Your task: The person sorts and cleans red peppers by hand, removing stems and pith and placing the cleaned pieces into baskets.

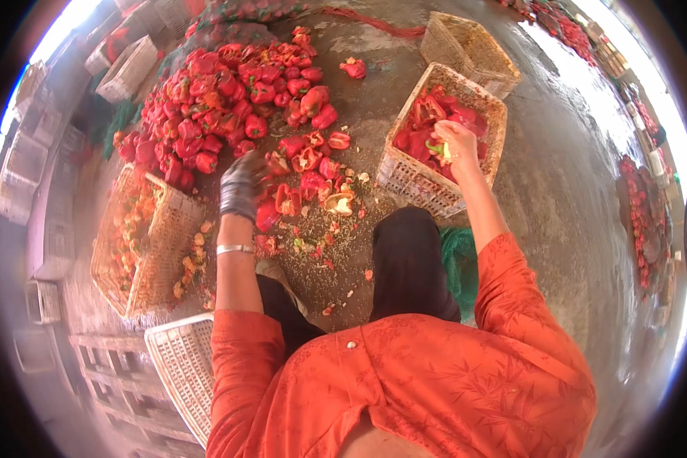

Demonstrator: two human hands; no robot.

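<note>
My right hand (459,143) is bare and closed over the upright crate on the right. A pale-green pepper core (440,149) with its stem shows at the fingers. Beneath it, red pepper pieces (469,120) fill much of the woven plastic crate (435,197). On the left, my left hand (242,187) wears a grey glove and is close to the near edge of a large heap of red peppers (206,99). Its fingers are blurred, so their grip is unclear. Cut-open peppers (307,159) lie on the floor beside it.
A tipped crate (172,243) with orange-green pepper cores spilling out lies at left. An empty crate (473,49) stands behind the right one. Seeds and scraps (305,243) litter the wet floor by my feet. A white crate (182,359) and wooden pallet (122,382) are at lower left.
</note>
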